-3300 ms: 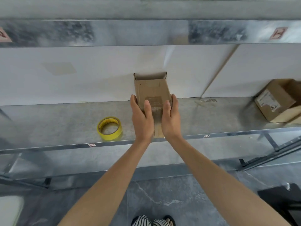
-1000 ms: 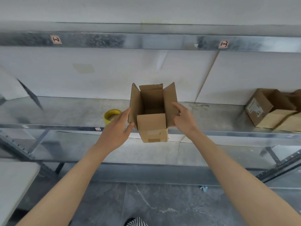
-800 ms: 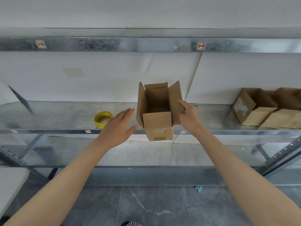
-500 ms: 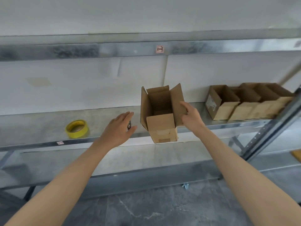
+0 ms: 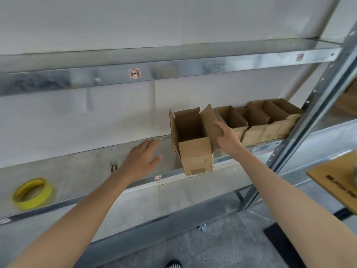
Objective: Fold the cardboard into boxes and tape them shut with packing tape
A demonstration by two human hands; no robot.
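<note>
Brown cardboard box (image 5: 195, 157): folded into shape, top flaps standing, untaped. Gripped by its right flap in curled fingers of right hand (image 5: 228, 140), at front edge of grey metal shelf (image 5: 87, 171), just left of row of open-topped boxes (image 5: 257, 122). Held left hand (image 5: 141, 161) straight-fingered, empty, apart. Yellow tape roll (image 5: 31, 193) well away; judged closing and taping outstanding.

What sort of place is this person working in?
Most likely a warehouse or packing room: bare metal racking with small label stickers, a row of open cardboard boxes on the shelf near the box the right hand holds, and a yellow tape roll.
</note>
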